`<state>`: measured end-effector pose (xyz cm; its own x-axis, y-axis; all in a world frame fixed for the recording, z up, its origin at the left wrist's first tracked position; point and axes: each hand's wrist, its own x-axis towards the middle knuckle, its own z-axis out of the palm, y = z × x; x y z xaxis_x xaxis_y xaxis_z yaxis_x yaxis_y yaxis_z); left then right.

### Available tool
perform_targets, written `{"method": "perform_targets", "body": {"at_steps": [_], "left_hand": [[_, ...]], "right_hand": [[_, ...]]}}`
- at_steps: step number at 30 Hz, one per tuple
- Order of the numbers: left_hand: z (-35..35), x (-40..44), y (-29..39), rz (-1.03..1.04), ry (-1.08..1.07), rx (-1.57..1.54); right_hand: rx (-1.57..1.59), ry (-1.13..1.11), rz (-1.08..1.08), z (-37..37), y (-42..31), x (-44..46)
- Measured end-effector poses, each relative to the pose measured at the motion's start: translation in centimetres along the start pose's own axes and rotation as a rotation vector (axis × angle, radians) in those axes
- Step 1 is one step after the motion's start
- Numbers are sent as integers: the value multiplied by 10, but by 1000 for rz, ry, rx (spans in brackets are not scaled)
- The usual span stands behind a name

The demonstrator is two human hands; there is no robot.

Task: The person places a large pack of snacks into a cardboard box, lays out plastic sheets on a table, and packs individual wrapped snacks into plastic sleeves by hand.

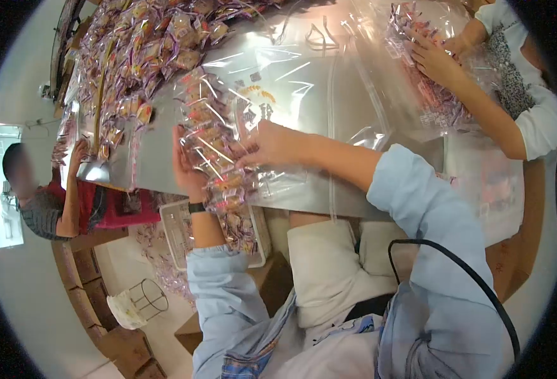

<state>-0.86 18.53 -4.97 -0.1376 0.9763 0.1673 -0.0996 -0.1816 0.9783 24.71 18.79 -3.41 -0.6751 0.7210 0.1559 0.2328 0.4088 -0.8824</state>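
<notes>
A clear plastic bag [212,136] with a row of small wrapped items lies on the shiny metal table [303,63], near its front edge. My left hand [188,165] rests along the bag's left side, its fingers stretched upward. On the right side of the row, my right hand [272,145] has its fingers bent together on the clear film; the fingertips are partly blurred. Flat clear bags lie on the table beyond and to the right of my right hand.
A large pile of wrapped items [139,47] covers the table's far left. Co-workers' hands [439,60] work at a filled bag at the right; another person [57,202] stands at the left. Below the table edge are a white crate [262,237], cardboard boxes [127,347] and a wire-framed stool [149,300].
</notes>
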Motion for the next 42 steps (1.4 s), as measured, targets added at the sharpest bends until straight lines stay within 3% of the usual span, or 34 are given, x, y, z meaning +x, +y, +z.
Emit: {"method": "perform_targets", "body": {"at_steps": [3,6,7,10,11,15,18,19,22,24,26,28,30,33,37,42], "left_hand": [[-13,11,0,-19,-38,107],[-6,-5,29,-133,44,-113],[-17,-8,21,-134,-17,-179],[-34,-13,-13,-21,-156,-33],[-19,-18,-4,-116,-14,-72],[-31,-13,-29,-99,-34,-36],[11,-25,24,-178,-39,-61],[10,-22,28,-168,-51,-13],[-22,-23,36,-172,-66,135],[-29,-42,55,-168,-59,216],[-29,-73,62,-176,-91,202],[-25,-111,64,-124,-144,274],[-20,-140,58,-50,-191,323],[-9,-154,50,-52,-74,391],[-21,-146,40,-35,18,439],[-5,-142,61,283,251,760]], "right_hand": [[-70,119,-7,0,17,0],[71,46,4,-28,0,-20],[-9,-49,124,-36,-15,-24],[70,22,-11,1,6,-21],[91,61,-25,8,1,-17],[-125,96,75,13,-19,-7],[-195,83,93,13,-26,-8],[-229,-48,172,2,-36,-11],[-298,19,79,-19,-11,-37],[-593,87,112,-56,-41,-91],[-609,122,186,-90,-56,-144],[-648,338,68,-114,-67,-213],[-480,568,408,-117,-110,-263],[-618,640,548,-97,-108,-324],[-791,596,547,-49,-97,-336],[-961,603,585,-34,-83,-337]]}}
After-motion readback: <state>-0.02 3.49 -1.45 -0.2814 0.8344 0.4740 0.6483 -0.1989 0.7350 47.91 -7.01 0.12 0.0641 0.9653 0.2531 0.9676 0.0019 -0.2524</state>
